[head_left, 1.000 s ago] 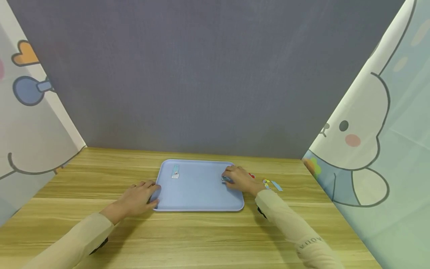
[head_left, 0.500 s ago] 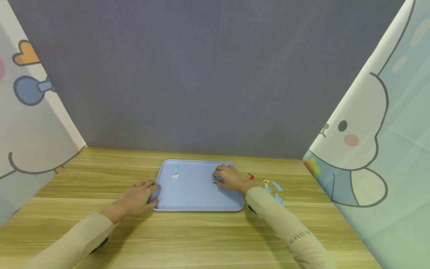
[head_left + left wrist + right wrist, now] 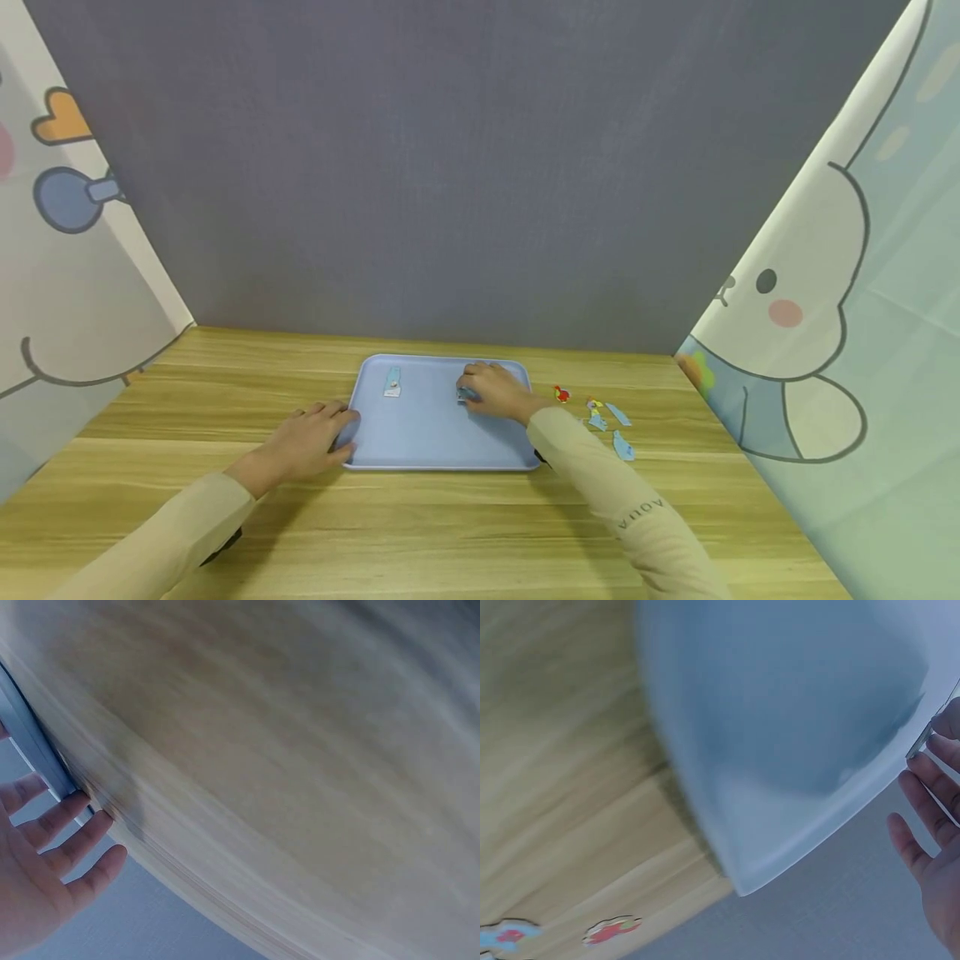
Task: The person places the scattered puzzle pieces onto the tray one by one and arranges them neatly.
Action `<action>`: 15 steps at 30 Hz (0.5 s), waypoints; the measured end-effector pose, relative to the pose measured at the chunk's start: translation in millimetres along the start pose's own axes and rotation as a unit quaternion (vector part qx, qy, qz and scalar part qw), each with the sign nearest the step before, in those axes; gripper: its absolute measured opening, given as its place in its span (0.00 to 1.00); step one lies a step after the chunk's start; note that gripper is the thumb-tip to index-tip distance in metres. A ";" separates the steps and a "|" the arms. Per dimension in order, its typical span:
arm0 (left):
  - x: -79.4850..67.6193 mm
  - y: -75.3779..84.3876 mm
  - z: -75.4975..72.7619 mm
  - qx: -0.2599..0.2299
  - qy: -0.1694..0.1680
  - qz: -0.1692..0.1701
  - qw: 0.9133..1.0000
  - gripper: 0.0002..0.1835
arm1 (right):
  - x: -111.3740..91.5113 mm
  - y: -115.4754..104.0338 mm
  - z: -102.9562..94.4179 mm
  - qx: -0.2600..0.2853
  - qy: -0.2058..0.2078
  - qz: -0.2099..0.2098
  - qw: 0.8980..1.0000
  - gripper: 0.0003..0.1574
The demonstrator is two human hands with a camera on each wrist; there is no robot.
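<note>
A light blue rectangular tray (image 3: 420, 442) lies on the wooden table. My left hand (image 3: 303, 440) rests at its left rim, fingers spread and fairly straight; in the left wrist view the fingertips (image 3: 97, 819) reach over the edge. Over the right half of the tray, my right hand (image 3: 495, 392) pinches a small, thin, light blue flat piece (image 3: 465, 393). That piece (image 3: 920, 744) appears edge-on between thumb and fingers in the right wrist view, and the hand partly hides it. A narrow blue-and-white piece (image 3: 392, 383) lies inside the tray near its back left corner.
Right of the tray, several flat cut-out pieces lie on the table (image 3: 420, 533): a red one (image 3: 562, 394), a yellow and blue one (image 3: 596, 414), a light blue strip (image 3: 618, 414) and a light blue piece (image 3: 623, 446). A dark grey panel (image 3: 435, 183) stands behind the table.
My right hand has moved left across the tray with the light blue piece, uncovering more of the cut-outs on the right. My left hand has stayed at the rim.
</note>
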State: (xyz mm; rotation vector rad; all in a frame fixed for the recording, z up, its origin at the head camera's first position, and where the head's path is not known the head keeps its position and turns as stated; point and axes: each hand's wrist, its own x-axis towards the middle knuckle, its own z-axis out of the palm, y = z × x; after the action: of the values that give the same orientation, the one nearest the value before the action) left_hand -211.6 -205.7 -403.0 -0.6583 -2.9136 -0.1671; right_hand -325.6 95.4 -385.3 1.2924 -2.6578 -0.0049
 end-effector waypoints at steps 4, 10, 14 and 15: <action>0.5 -0.4 0.0 0.002 -0.002 -0.001 1.000 0.26 | 7.2 -0.3 1.2 -0.003 -0.002 -0.003 1.000 0.12; 0.7 -0.7 0.4 0.004 0.000 0.000 1.000 0.26 | 19.5 -1.3 4.4 -0.012 -0.010 -0.001 1.000 0.12; 1.0 -1.1 1.4 0.006 0.001 0.001 1.000 0.26 | 27.3 -4.4 4.4 -0.010 -0.020 0.001 1.000 0.12; 1.1 -1.6 2.2 0.006 0.003 0.000 1.000 0.26 | 29.0 -5.3 4.6 -0.011 -0.022 0.002 1.000 0.12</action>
State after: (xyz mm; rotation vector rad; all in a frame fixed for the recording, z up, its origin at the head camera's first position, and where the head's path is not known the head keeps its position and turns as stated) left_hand -213.5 -206.4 -405.1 -0.6560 -2.9065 -0.1510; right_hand -339.7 69.1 -385.4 1.2948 -2.6897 -0.0644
